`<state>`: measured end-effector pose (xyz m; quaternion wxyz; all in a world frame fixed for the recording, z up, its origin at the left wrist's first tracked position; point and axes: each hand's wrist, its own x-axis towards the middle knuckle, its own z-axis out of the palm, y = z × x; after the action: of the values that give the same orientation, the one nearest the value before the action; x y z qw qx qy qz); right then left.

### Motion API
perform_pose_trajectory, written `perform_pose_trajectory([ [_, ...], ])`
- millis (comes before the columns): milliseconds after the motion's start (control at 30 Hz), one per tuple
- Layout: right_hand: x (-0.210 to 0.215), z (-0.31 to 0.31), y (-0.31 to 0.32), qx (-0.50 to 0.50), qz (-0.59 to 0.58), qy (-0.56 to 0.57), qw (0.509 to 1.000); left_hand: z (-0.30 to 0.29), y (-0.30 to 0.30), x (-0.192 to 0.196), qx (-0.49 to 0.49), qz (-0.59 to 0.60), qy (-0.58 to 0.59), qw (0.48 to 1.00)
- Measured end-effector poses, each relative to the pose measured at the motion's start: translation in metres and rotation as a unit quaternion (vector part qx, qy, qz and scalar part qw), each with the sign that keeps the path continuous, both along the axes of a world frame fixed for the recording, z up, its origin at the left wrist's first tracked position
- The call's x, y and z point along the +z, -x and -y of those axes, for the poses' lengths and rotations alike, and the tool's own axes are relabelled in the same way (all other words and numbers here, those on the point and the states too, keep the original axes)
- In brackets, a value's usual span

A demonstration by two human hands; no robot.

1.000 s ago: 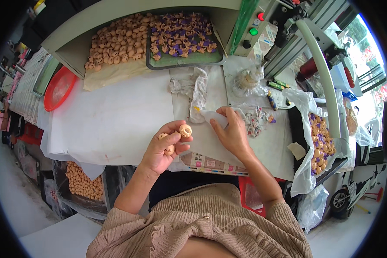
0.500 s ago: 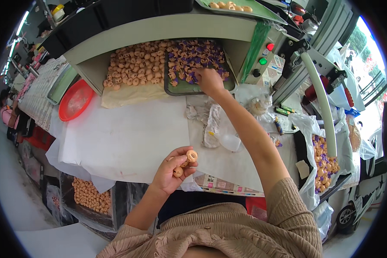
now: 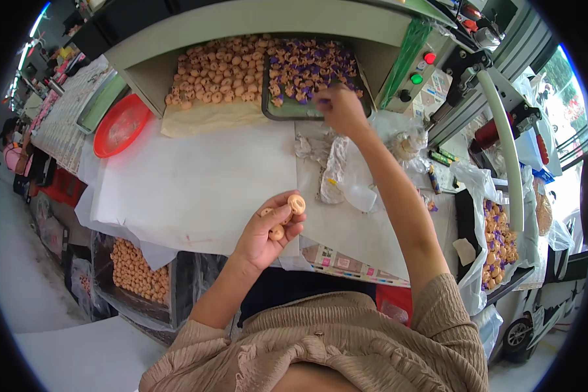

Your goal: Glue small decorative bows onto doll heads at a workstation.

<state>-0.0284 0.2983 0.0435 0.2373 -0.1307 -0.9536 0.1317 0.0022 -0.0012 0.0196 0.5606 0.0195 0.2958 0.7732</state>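
The left hand (image 3: 268, 232) held several small tan pieces (image 3: 296, 204) above the white-covered counter (image 3: 196, 189), one round piece pinched at its fingertips, face toward the camera; it had no clear long axis. The right hand (image 3: 341, 110) reached into the tray (image 3: 287, 111) of purple pieces (image 3: 307, 65), fingers curled; whether it gripped one could not be told.

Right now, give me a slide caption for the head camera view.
Left hand holds small tan round pieces over a white sheet while right hand reaches into tray of purple-and-tan pieces.
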Motion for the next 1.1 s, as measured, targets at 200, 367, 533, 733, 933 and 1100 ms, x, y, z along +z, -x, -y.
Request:
perform_pose_trajectory([
  [200, 0.016, 0.075, -0.105, 0.088, -0.045, 0.515, 0.851, -0.012, -0.006, -0.026, 0.003, -0.015, 0.017, 1.0],
  [367, 0.001, 0.105, -0.173, 0.032, -0.054, 0.565, 0.823, -0.034, -0.029, -0.031, -0.024, -0.052, 0.019, 0.998],
  [533, -0.021, 0.11, -0.204, 0.013, -0.124, 0.504, 0.855, -0.052, -0.052, -0.033, -0.046, -0.069, 0.019, 0.996],
  [733, -0.018, 0.107, -0.221, -0.004, -0.133, 0.356, 0.925, -0.064, -0.069, -0.039, -0.03, -0.11, 0.031, 0.993],
  [933, -0.027, 0.108, -0.227, 0.001, -0.16, 0.362, 0.918, -0.069, -0.08, -0.042, 0.011, -0.145, 0.006, 0.989],
  [1100, -0.033, 0.11, -0.226, 0.01, -0.165, 0.34, 0.926, -0.065, -0.078, -0.04, 0.013, -0.169, 0.033, 0.985],
])
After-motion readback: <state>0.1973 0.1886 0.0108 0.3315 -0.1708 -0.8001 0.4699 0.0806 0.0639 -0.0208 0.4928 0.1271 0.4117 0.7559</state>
